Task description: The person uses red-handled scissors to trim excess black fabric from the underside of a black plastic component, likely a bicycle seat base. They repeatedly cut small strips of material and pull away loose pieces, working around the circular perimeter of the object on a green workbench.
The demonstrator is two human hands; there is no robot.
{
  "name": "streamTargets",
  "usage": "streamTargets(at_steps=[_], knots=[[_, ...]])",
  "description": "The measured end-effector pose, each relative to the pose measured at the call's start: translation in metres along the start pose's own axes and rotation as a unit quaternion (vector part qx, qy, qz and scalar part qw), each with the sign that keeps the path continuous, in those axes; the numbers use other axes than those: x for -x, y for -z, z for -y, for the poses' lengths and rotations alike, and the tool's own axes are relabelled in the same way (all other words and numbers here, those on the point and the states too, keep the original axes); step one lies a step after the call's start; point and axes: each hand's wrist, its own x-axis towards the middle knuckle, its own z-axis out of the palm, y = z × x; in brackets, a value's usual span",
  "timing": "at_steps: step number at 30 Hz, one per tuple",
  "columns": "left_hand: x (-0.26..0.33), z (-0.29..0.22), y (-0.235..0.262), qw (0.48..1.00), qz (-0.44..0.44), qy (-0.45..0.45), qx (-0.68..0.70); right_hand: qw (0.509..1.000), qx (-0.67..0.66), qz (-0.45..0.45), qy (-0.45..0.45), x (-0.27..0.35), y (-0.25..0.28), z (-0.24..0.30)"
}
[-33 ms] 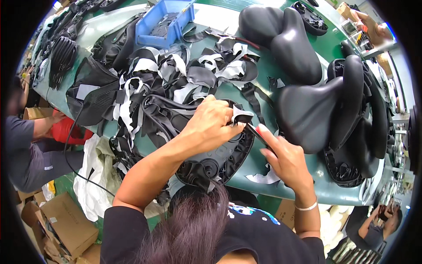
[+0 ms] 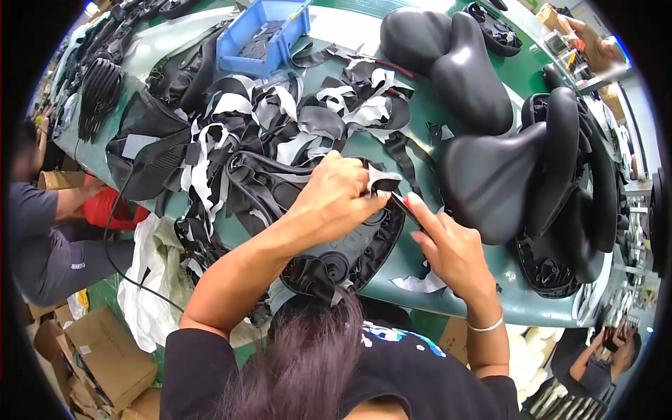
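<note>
Upside down in front of me lies a black bicycle saddle (image 2: 346, 245), its underside showing and dark cover material gathered along its rim. My left hand (image 2: 330, 192) is closed on a black cover flap (image 2: 383, 183) with a pale backing, pulled up at the saddle's far right edge. My right hand (image 2: 456, 253) is closed round a slim dark knife-like tool (image 2: 407, 208), its tip against or just beside the flap. Fingers hide much of the tool, so its exact kind is unclear. Black and white cut scraps (image 2: 280, 108) lie heaped beyond my left hand.
Finished-looking black saddles (image 2: 490, 182) are piled at the right. A blue bin (image 2: 276, 56) stands at the far side, near a long tool with a red handle (image 2: 392, 66). Cardboard boxes (image 2: 105, 353) lie on the floor at left, where another person (image 2: 42, 217) sits.
My right hand has shifted very slightly with the tool, and the flap's edge has tilted a little. My left hand stays in place.
</note>
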Motion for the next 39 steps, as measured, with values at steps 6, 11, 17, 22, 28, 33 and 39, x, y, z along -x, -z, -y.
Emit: streamTargets(at_steps=[6, 11, 17, 22, 28, 33, 39], knots=[[-0.002, -0.012, 0.013, 0.869, -0.215, 0.103, 0.432, 0.991, 0.043, -0.002, -0.125, 0.042, -0.021, 0.043], [-0.004, -0.019, -0.002, 0.887, -0.108, -0.090, 0.440, 0.984, 0.093, -0.008, -0.149, 0.004, -0.019, 0.057], [-0.004, -0.010, 0.026, 0.939, -0.197, -0.103, 0.262, 0.988, 0.016, -0.024, -0.154, 0.023, -0.019, 0.054], [-0.019, 0.011, 0.032, 0.898, -0.127, -0.151, -0.393, 0.983, 0.124, -0.039, -0.132, -0.028, 0.005, 0.029], [-0.028, 0.056, 0.044, 0.932, -0.313, 0.090, 0.157, 0.985, 0.115, 0.021, -0.126, -0.002, 0.014, 0.048], [0.024, 0.027, 0.036, 0.903, -0.225, 0.092, 0.355, 0.990, 0.129, 0.047, 0.017, -0.052, 0.049, -0.023], [0.068, 0.007, 0.040, 0.941, -0.127, -0.037, 0.313, 0.972, 0.128, 0.148, 0.128, -0.086, 0.058, -0.017]])
